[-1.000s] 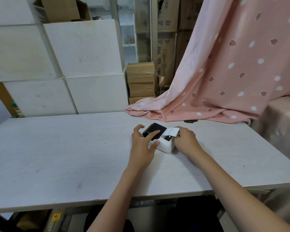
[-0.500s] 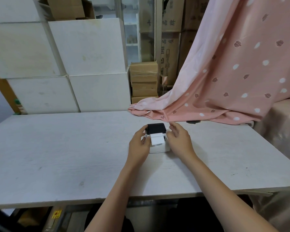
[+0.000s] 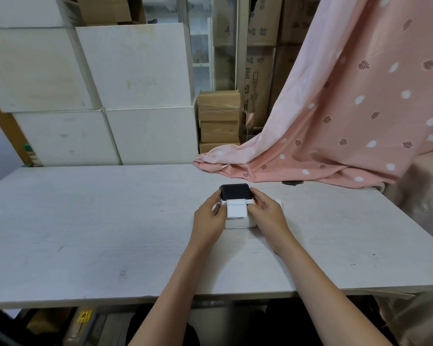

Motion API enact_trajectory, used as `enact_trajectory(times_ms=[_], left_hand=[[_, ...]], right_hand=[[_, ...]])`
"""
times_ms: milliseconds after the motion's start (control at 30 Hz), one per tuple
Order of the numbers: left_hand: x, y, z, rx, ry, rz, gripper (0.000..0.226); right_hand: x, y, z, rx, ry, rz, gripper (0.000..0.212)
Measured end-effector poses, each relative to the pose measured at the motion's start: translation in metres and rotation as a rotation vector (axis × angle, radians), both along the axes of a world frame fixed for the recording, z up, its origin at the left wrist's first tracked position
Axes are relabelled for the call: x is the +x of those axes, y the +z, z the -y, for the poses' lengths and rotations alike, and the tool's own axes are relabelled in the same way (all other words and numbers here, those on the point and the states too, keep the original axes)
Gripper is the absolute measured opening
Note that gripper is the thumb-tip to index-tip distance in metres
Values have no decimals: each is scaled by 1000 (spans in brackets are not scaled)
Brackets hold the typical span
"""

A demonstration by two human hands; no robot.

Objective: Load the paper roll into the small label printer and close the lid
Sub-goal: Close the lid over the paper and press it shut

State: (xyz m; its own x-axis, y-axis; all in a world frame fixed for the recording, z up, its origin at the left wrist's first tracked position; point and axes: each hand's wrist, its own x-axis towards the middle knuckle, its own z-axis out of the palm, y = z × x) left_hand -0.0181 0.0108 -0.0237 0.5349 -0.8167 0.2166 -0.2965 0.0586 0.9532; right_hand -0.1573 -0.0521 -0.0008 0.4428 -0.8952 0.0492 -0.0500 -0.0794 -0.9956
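Both hands grip the small white label printer [image 3: 239, 222] with its black lid [image 3: 235, 191]: left hand [image 3: 209, 218] and right hand [image 3: 268, 213] hide its sides. White paper strip [image 3: 236, 210] lies on top, near the tabletop [image 3: 98, 221] far edge.

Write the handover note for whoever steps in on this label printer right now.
Left hand: holds the left side of the label printer, fingers curled at the black lid.
Right hand: holds the right side in a matching grip.
Printer sits on the white table, near the pink curtain.
Done: the lid looks down, with a white paper strip sticking out over the front.
Left: confirm the lid is fully latched, which can't be told from here; then let go.
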Motion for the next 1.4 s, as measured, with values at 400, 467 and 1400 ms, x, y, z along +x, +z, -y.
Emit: enact_trajectory(times_ms=[400, 467, 1400], left_hand=[[1, -1, 0, 26, -11, 9, 44], [1, -1, 0, 31, -8, 11, 44], [-3, 4, -4, 36, -1, 10, 43]], right_hand=[[-1, 5, 6, 132, 39, 29, 60], [-2, 5, 6, 124, 48, 23, 62], [-4, -4, 2, -17, 73, 20, 57]])
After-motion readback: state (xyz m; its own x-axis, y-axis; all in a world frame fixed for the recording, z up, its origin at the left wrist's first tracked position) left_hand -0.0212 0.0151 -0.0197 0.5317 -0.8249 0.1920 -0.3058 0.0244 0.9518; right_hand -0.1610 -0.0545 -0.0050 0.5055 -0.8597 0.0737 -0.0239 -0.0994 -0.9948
